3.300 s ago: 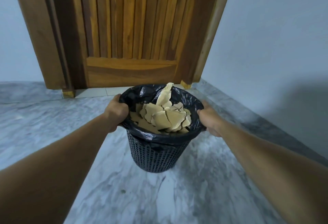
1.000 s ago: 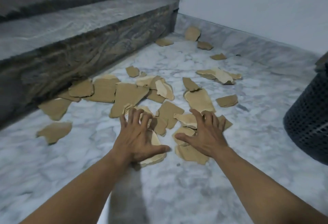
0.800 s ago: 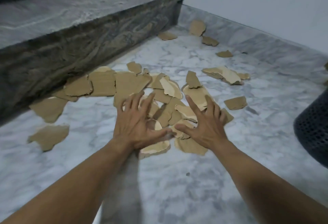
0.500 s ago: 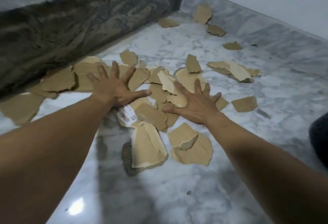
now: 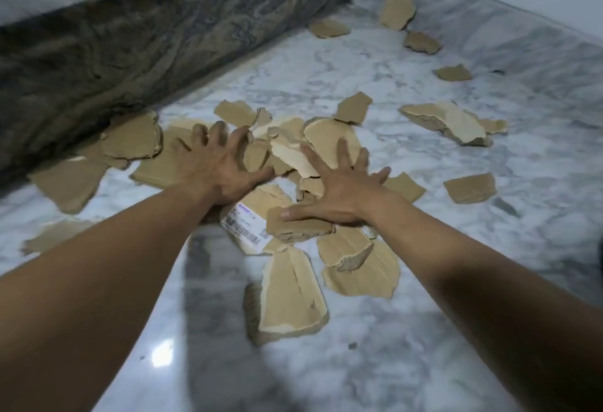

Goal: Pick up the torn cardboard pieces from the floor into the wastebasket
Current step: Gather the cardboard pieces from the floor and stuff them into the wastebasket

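Tan corrugated board, torn ragged: the torn cardboard pieces (image 5: 329, 137) lie scattered over the marble floor (image 5: 408, 346). They are thickest in a loose heap mid-frame, with strays trailing to the far corner and along the dark stone step (image 5: 130, 36).

Head view, the only one. Your left hand (image 5: 215, 167) and right hand (image 5: 342, 193) both lie palm-down on the heap, fingers splayed wide, nothing pinched or enclosed. The left fingertips are blurred and may be starting to claw. A piece with a white barcode label (image 5: 244, 225) sits between your wrists.

Handling, by judgement: the pieces are light, flat and fairly stiff. They should slide readily on polished marble and slip out of a loose bunch. Rake them inward, overlap them, then clamp the stack from both sides at its edges.

A dark sliver at the right edge may be the wastebasket (image 5: 601, 245).
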